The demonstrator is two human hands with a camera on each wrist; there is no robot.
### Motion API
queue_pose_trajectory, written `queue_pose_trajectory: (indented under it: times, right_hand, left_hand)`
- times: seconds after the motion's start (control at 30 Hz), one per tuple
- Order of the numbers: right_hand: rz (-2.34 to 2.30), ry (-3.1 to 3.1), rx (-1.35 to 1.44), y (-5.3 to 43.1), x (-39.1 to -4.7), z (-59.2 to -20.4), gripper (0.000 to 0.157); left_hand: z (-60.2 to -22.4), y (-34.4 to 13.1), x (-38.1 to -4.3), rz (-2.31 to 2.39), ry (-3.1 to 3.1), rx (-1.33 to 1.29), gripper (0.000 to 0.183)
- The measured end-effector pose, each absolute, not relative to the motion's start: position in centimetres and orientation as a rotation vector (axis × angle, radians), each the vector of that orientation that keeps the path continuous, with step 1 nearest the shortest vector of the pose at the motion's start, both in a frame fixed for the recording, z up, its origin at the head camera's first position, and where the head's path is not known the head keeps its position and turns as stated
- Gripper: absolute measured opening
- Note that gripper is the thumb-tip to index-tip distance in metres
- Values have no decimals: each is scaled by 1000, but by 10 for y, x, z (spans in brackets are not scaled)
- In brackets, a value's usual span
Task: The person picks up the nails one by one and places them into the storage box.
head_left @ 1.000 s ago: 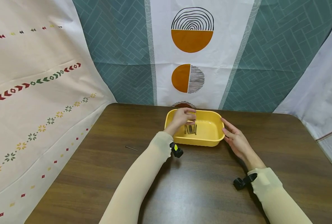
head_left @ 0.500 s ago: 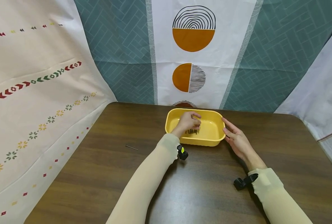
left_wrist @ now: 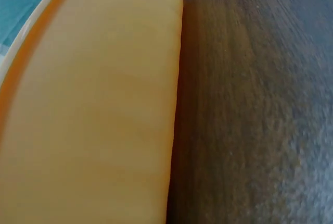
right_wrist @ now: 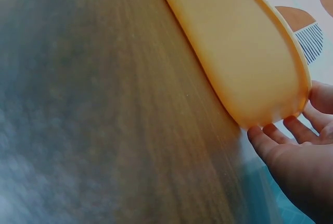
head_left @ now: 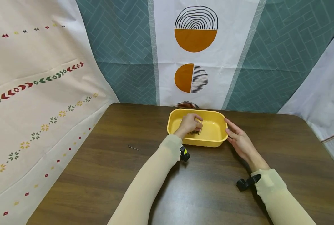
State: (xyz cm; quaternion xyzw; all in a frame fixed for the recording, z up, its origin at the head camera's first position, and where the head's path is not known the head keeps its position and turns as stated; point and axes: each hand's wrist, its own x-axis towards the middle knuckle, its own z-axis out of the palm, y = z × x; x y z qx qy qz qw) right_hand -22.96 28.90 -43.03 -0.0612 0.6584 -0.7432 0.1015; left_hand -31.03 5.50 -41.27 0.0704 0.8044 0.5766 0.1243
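A yellow plastic basin (head_left: 212, 134) stands at the far side of the table. My left hand (head_left: 190, 122) reaches inside it, fingertips pinching a thin upright nail (head_left: 201, 126). Below that hand, several dark nails (head_left: 195, 132) lie on the basin floor, partly hidden by the hand. My right hand (head_left: 240, 142) touches the basin's right end with fairly straight, spread fingers. In the right wrist view its fingertips (right_wrist: 256, 133) rest against the basin's outer wall (right_wrist: 244, 52). The left wrist view shows only the basin's outer side (left_wrist: 93, 104) and the tabletop, not the left hand's fingers.
One more nail (head_left: 134, 147) lies on the brown wooden table (head_left: 99, 181), left of the basin. A patterned curtain (head_left: 195, 56) hangs just behind the table's back edge. Pale cloth (head_left: 43, 103) drapes along the left side.
The left hand has moved right and slightly down into the basin with its nail, which now leans a little. The right hand keeps its place at the basin's end.
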Motion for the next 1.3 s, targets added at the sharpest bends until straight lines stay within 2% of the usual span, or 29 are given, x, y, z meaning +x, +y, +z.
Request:
queue_pose_trajectory:
  times: [0.87, 1.07, 1.3]
  right_hand:
    - [-2215, 1931, -192, 293, -231, -429, 63]
    - [-2218, 1930, -187, 292, -230, -429, 63]
    - [-2191, 1951, -179, 290, -230, -431, 62]
  left_hand:
    - [-409, 61, -309, 1388, 2582, 243, 17]
    - [-411, 59, -313, 1533, 2528, 226, 15]
    - [-410, 53, -317, 1896, 2199, 206, 18]
